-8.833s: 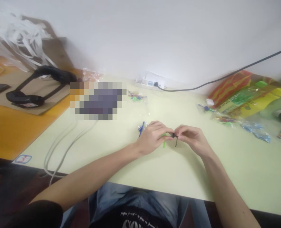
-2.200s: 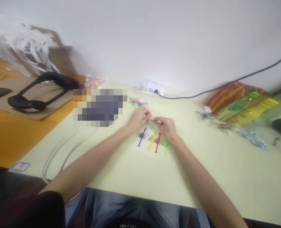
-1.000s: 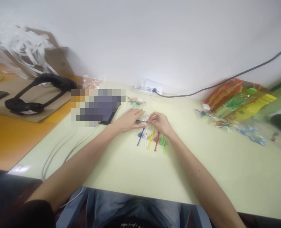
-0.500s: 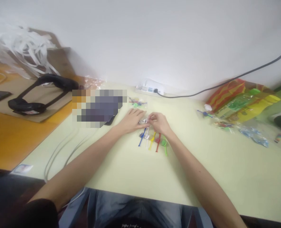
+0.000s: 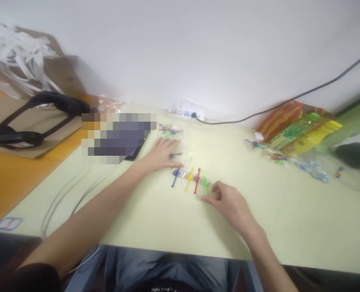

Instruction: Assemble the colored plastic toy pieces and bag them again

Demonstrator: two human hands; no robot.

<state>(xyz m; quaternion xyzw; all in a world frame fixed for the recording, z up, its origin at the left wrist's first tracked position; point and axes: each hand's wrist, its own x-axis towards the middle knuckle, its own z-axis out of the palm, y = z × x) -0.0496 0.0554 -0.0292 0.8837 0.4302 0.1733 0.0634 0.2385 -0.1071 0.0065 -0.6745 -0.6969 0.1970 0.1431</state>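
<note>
A row of small plastic sticks with round parts lies on the table: a blue one (image 5: 175, 177), a white one (image 5: 182, 178), a yellow one (image 5: 189, 179), a red one (image 5: 197, 181) and a green one (image 5: 205, 182). My left hand (image 5: 163, 155) rests flat behind the row, fingers spread, beside a small dark stick-shaped piece (image 5: 176, 154). Clear plastic (image 5: 188, 156) lies just right of that piece. Close to the green stick's right side is my right hand (image 5: 230, 202), its fingers curled and the thumb held apart, with nothing visible between them.
A dark, partly blurred-out device (image 5: 134, 138) lies left of my left hand. Bagged colourful pieces (image 5: 170, 130) and a power strip (image 5: 187, 113) sit toward the wall. Snack packages (image 5: 304, 136) stand at the right, a black headset-like frame (image 5: 39, 119) at the left.
My right hand has moved away from the left hand, toward me and to the right, beside the green stick. My left hand stays spread flat. The dark piece now shows more clearly.
</note>
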